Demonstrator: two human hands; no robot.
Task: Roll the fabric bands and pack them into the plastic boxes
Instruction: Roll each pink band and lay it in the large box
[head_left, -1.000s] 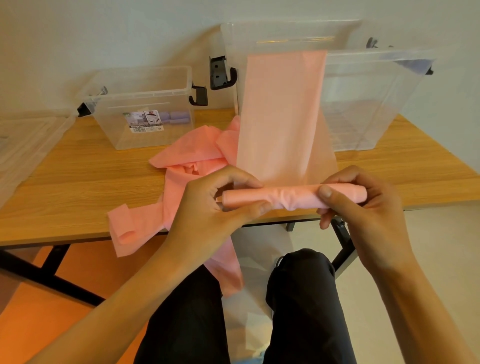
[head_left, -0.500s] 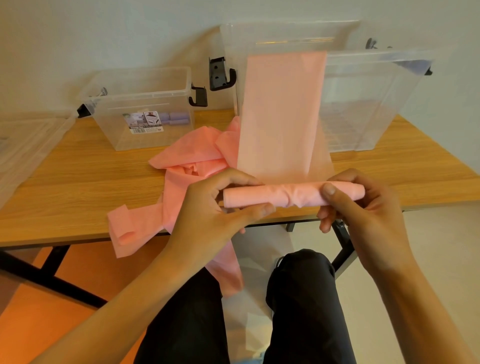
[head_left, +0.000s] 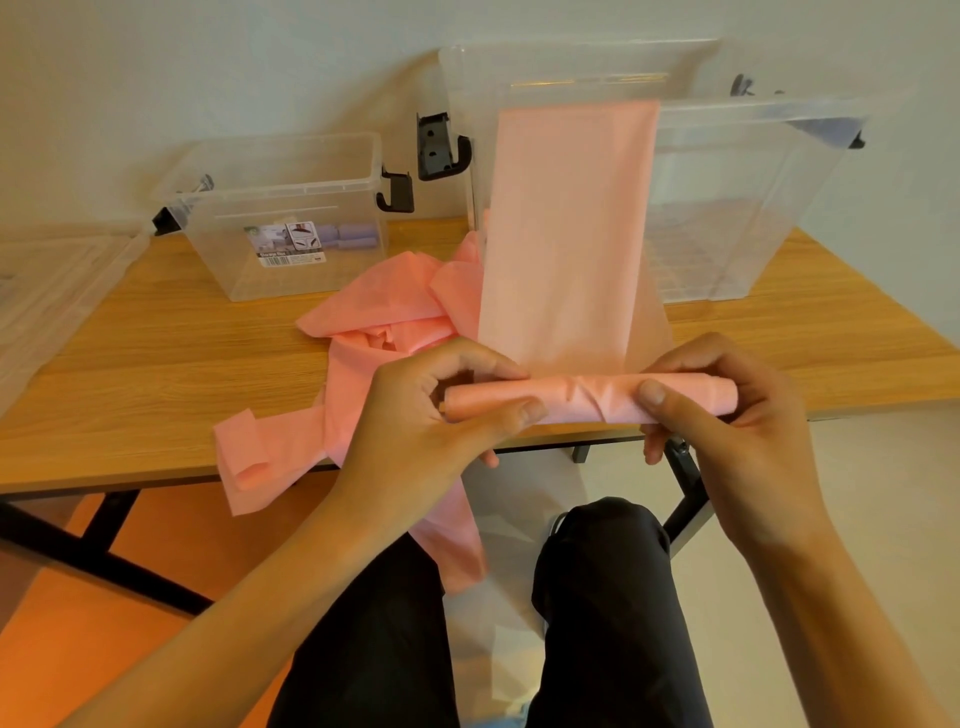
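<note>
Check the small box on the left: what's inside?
A few lilac rolls lie inside the small box, toward its right. The label covers whatever sits behind it.

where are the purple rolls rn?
Head view: the purple rolls lie inside the small clear box at the table's back left, just right of its label, left of the big box.

small box left of large box, fabric heap before them
</note>
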